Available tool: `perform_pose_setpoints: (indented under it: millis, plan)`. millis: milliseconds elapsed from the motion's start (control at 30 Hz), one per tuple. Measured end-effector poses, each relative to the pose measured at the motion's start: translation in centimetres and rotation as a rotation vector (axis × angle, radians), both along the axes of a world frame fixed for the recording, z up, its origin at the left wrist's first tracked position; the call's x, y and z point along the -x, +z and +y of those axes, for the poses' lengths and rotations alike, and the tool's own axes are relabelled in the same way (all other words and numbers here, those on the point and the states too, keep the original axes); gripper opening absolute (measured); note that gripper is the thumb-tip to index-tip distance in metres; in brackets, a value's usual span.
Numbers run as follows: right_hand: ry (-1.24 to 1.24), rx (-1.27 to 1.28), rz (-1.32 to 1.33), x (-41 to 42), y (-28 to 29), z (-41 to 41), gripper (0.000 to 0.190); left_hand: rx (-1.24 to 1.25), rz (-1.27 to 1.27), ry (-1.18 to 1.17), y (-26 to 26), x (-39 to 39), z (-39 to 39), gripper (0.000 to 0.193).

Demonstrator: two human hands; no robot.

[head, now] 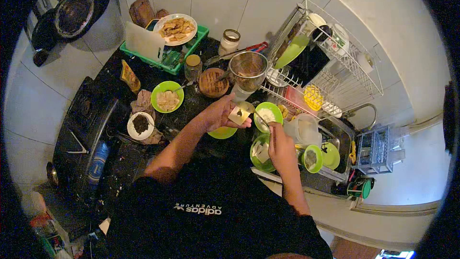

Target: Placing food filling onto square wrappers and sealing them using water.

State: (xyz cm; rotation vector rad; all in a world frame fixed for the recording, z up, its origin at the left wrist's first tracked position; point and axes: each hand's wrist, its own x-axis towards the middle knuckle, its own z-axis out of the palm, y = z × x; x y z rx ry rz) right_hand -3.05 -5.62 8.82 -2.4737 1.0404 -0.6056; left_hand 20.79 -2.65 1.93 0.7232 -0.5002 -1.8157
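On the palm of my left hand (226, 113) lies a pale square wrapper (238, 115) with a small dark filling on it. My right hand (282, 144) grips the handle of a metal spoon (264, 119), whose bowl is over the wrapper's upper edge. Below my left hand a green dish (222, 133) is partly hidden. Just right of the wrapper sits a green bowl of white powder (269, 114). Nearer me, a green bowl (266, 163) holds pale pieces. To the left are a white bowl of dark filling (140, 126) and a green bowl of pale food (167, 97).
A strainer (248, 70), a brown round container (214, 82) and glass jars (229, 41) stand behind my hands. A plate of fried pieces (176, 29) rests over a green basket (203, 36). The wire dish rack (323, 61) and sink (346, 154) are right, the stove (86, 126) left.
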Motion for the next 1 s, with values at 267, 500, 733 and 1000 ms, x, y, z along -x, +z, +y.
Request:
perform_pose_setpoints:
  millis: [267,500,733,1000]
  plan:
    - [0.015,0.069,-0.003,0.8,-0.4,0.3,0.018,-0.005,0.011,-0.006,-0.7,0.6,-0.3,0.075]
    - [-0.047,0.147,-0.128,0.6,-0.2,0.9,0.018,-0.043,0.064,0.034,0.3,1.6,-0.1,0.079]
    - [-0.104,0.062,-0.016,1.0,-0.9,1.2,0.015,0.170,-0.031,0.093,-2.4,2.7,-0.1,0.068]
    - [-0.137,0.069,-0.126,0.5,-1.3,2.0,0.016,0.171,0.032,0.056,-1.4,2.2,1.1,0.047]
